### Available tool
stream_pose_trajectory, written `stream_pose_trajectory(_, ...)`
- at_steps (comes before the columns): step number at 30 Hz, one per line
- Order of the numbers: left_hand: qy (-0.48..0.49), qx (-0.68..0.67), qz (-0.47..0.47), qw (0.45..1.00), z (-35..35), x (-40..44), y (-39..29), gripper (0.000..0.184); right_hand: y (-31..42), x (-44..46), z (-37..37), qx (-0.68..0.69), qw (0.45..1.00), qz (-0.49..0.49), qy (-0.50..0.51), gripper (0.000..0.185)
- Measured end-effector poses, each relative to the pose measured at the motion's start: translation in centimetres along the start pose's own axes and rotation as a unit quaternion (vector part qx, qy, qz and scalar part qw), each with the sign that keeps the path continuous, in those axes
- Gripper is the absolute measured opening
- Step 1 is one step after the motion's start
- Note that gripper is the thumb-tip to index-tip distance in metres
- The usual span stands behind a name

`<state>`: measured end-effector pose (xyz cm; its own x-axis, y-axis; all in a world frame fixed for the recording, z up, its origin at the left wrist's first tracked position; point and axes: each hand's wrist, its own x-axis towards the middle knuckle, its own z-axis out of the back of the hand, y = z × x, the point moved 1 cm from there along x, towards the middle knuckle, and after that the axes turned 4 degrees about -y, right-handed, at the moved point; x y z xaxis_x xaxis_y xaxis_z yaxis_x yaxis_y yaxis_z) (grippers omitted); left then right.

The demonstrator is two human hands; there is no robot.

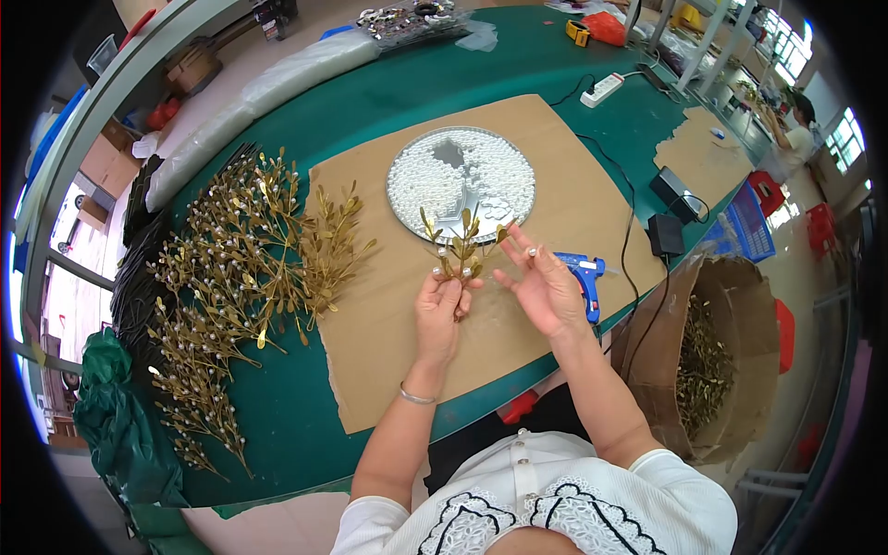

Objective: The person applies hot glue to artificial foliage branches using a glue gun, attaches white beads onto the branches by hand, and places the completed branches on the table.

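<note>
White fabric lies nearest: the person's shirt, with the near edge of the green worktop slanting up to the right just beyond it. Over this edge, on the right, stands a cardboard box with gold sprigs inside.

Farther in, the left hand pinches the stem of a gold sprig between thumb and fingers. The right hand, palm turned toward the person, is just beside it; a white bead shows by its thumb and forefinger, though whether they pinch it cannot be told. Just right of that hand lies a blue glue gun, near the worktop's edge, so room there is tight. Leftward, a broad stretch of the brown sheet gives open room as far as its left edge, where bare gold sprigs lie beside a pile of beaded sprigs.

The held sprig is raised above the sheet, its long axis running away from the person, stem near, leaves fanning outward at the far end. Its leaf tips overlap, in this view, the near rim of a round tray of white beads. Farthest back, a white power strip rests on the worktop.
</note>
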<state>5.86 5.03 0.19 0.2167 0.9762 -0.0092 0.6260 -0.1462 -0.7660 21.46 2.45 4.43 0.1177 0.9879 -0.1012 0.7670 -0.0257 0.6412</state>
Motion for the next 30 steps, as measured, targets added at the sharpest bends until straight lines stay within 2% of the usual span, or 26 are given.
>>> stream_pose_trajectory(8, -0.009, -0.008, -0.009, 1.000, 0.2, 0.1, 0.1, 0.012, -0.4, -0.6, 0.9, 0.076, 0.995, -0.020, -0.054, 0.014)
stream_pose_trajectory(10, -0.013, -0.007, -0.012, 1.000, 0.0, 0.1, 0.0, 0.012, -0.1, -0.7, 0.3, 0.156, 0.986, -0.061, -0.024, 0.013)
stream_pose_trajectory(16, -0.015, -0.005, -0.007, 1.000, 0.2, 0.1, 0.1, 0.012, 0.4, -1.4, -0.5, 0.222, 0.970, -0.097, 0.006, 0.008)
stream_pose_trajectory(20, -0.007, -0.002, -0.008, 1.000, 0.3, 0.1, 0.1, 0.012, 0.4, -1.7, -0.5, 0.235, 0.966, -0.102, 0.028, 0.009)
stream_pose_trajectory(25, -0.005, -0.009, -0.007, 1.000, 0.1, 0.1, 0.0, 0.012, 0.4, -2.2, -0.5, 0.170, 0.982, -0.066, 0.044, 0.015)
stream_pose_trajectory(30, -0.010, -0.013, -0.013, 1.000, 0.0, 0.0, 0.0, 0.012, 0.5, -2.3, -0.5, 0.164, 0.983, -0.056, 0.058, 0.020)
